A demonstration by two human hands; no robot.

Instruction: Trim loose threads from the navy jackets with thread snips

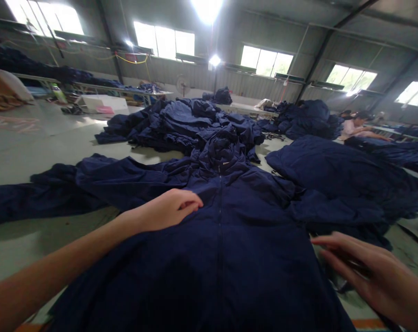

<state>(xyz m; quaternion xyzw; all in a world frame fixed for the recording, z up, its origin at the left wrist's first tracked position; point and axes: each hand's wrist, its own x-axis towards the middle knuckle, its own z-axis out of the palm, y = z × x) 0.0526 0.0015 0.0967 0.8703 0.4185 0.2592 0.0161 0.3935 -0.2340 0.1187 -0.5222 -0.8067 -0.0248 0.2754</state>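
Observation:
A dark navy jacket (250,230) lies front up across the table, its zipper running down the middle and its collar bunched at the far end. One sleeve stretches out to the left. My left hand (170,207) is over the jacket's left chest, fingers curled in with the thumb close to them, and no cloth shows between them. Beside the jacket's right edge is my right hand (361,265), slightly blurred, its thumb and fingers apart and nothing visible in them.
Behind the collar is a heap of navy garments (191,115). Another large navy pile (340,175) stands at the right, partly under the jacket's right sleeve. A white box (105,104) is at the back left. A person (356,127) sits at the far right.

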